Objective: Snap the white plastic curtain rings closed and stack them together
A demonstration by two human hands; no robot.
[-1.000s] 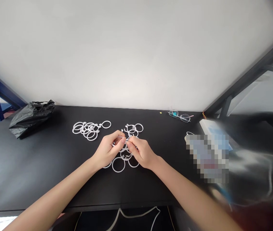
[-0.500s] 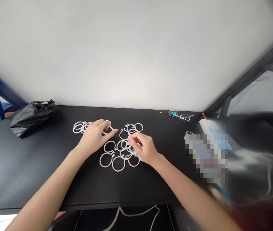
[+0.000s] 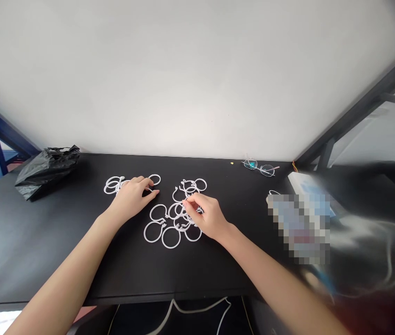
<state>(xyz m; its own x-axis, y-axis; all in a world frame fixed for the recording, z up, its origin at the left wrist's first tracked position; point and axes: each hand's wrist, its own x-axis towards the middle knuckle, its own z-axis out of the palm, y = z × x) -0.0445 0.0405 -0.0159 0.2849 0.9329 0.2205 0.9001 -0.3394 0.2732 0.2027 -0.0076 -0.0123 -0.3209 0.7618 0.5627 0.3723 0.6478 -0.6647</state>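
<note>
Several white plastic curtain rings lie on the black desk. My left hand (image 3: 134,194) is over the far left group (image 3: 113,185), fingers bent and thumb stretched out. Part of a ring (image 3: 148,189) shows between its thumb and fingers. Just beyond the fingertips lies another ring (image 3: 154,175). My right hand (image 3: 205,213) is closed in a pinch above the larger, overlapping heap of rings (image 3: 171,247). Its fingertips meet at a ring at the heap's upper part; the palm hides much of that ring and others beneath.
A crumpled black plastic bag (image 3: 47,170) stands at the back left of the desk (image 3: 44,242). Eyeglasses (image 3: 267,170) lie near the wall at the back right. A white box (image 3: 304,186), a blurred-out object (image 3: 298,228) and cables (image 3: 389,256) are at the right.
My left hand has moved left with a ring, toward the far left group. My right hand has shifted slightly left and stays pinched over the heap.
</note>
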